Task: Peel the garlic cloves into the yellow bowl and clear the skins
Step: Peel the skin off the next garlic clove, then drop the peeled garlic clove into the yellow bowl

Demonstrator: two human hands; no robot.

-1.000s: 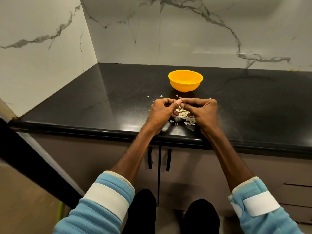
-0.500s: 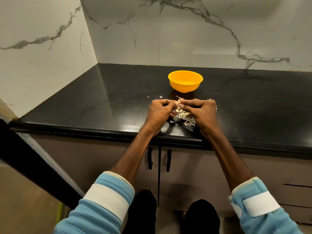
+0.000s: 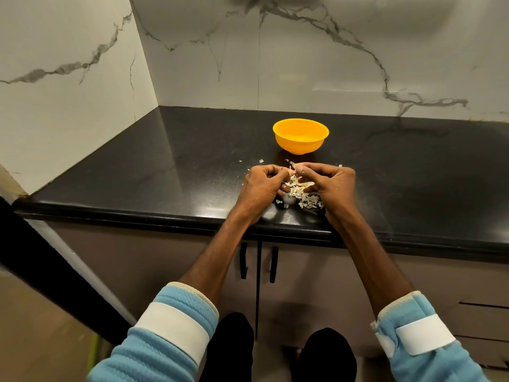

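Fingers, L hand [image 3: 263, 187] & R hand [image 3: 332, 184], pinch clove [image 3: 291, 170] over skins [image 3: 304, 195] nr counter edge [image 3: 165, 217]; yellow bowl [image 3: 300, 140] beyond

Kitchen corner background.
Glossy black stone table [image 3: 137, 172], white grey-veined marble walls [image 3: 330, 51], taupe cabinet doors [image 3: 165, 271] with two black bar handles [image 3: 243, 261].

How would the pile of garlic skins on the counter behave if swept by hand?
The skins look thin and flaky, so probably very light and floppy. Bits lie scattered on the counter, so a push would likely spread them further.
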